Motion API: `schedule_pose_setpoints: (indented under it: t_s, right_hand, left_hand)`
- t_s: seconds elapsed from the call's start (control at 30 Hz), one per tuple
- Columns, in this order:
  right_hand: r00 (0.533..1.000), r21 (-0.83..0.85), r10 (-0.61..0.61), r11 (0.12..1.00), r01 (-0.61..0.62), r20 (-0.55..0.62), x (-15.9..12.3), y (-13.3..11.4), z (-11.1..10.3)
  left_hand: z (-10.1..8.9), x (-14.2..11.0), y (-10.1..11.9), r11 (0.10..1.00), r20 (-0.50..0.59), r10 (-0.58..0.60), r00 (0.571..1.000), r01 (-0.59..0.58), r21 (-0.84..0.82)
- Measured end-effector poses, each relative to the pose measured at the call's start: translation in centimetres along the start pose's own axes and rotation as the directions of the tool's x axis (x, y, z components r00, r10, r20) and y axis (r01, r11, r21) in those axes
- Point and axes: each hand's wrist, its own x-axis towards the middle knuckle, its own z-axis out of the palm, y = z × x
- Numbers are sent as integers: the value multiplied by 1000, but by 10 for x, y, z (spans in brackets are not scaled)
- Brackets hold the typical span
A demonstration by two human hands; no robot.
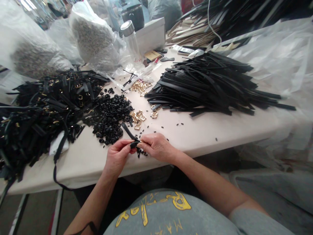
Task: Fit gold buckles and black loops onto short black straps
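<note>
My left hand [117, 153] and my right hand [156, 146] meet at the near edge of a white table [210, 130], both pinched on one black strap [128, 131] that runs up and left from my fingers. A bit of gold metal shows at my right fingertips, too small to name. Right behind my hands lie a heap of small black loops [110, 114] and several gold buckles [138, 117].
A big stack of plain black straps [210, 85] fills the right of the table. A tangle of straps with gold buckles [41, 107] covers the left. Clear bags of small parts [93, 36], a bottle [130, 39] and a white box [151, 34] stand behind.
</note>
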Motion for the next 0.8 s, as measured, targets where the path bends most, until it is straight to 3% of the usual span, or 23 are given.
schedule_pose_setpoints:
  t_s: [0.2, 0.47, 0.8]
  right_hand:
    - [1000, -29, -2, 1000, 2, -12, 0, 0, 2]
    - [998, -30, 45, 998, -46, -41, 2, -2, 3]
    - [998, -10, 11, 1000, -10, 68, 1, -3, -6]
  left_hand:
    - [3, 2, -5, 998, -39, 14, 999, -12, 55]
    - [6, -4, -6, 995, -104, 73, 992, -79, -56]
    - [5, 2, -5, 993, -111, 28, 993, -41, -108]
